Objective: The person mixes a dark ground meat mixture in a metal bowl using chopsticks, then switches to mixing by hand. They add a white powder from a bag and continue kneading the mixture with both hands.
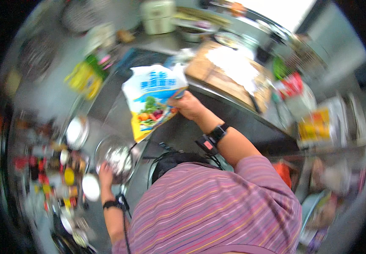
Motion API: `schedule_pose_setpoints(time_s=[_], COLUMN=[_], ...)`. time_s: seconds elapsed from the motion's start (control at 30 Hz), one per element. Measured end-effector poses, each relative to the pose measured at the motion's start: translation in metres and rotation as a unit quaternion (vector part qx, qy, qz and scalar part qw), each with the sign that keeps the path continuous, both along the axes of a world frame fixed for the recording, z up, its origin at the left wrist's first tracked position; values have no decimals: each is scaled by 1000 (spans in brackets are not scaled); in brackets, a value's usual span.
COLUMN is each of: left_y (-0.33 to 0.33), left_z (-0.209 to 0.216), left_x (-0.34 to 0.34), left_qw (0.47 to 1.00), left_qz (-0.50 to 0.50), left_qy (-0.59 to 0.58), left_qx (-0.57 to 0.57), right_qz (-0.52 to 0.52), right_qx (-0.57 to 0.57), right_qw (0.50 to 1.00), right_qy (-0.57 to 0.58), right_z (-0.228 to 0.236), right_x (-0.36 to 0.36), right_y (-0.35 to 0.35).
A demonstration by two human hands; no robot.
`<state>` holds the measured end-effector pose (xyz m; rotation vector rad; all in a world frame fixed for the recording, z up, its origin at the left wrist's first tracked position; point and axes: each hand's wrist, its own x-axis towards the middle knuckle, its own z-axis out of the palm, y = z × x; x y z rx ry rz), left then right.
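My right hand (188, 105) is closed on the side of a white, blue and yellow plastic bag (155, 95) printed with fruit and vegetables. The bag is held up above the counter with its ragged top edge away from me; its contents are hidden. To the left, a clear-looking round bowl (126, 169) contains something white. My left hand (106, 172) is at its near left rim, fingers bent over the edge and a little blurred. A thin dark stick-like thing (133, 146) shows at the bowl's far right edge.
A wooden cutting board (200, 63) holds a white sheet and a dark-handled knife (255, 103). White bowls (91, 187) and several seasoning bottles (69, 175) crowd the left. A yellow and green package (85, 80) lies at the far left. A black cable hangs beside my left arm.
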<state>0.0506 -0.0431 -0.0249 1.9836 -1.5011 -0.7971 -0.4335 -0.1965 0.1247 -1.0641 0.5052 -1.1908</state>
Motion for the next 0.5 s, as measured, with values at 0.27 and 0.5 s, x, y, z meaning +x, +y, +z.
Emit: schedule_pose_setpoints(time_s=[0.27, 0.5], left_y=[1, -6], left_z=[-16, -5], left_x=[33, 42], left_qw=[960, 986], left_qz=[148, 141], left_qy=[232, 66], left_qx=[54, 64], right_qz=[-440, -720], right_qx=[25, 111], right_qw=[897, 685], right_qy=[38, 4], right_z=[-15, -64], right_x=[-205, -317], right_y=[93, 214])
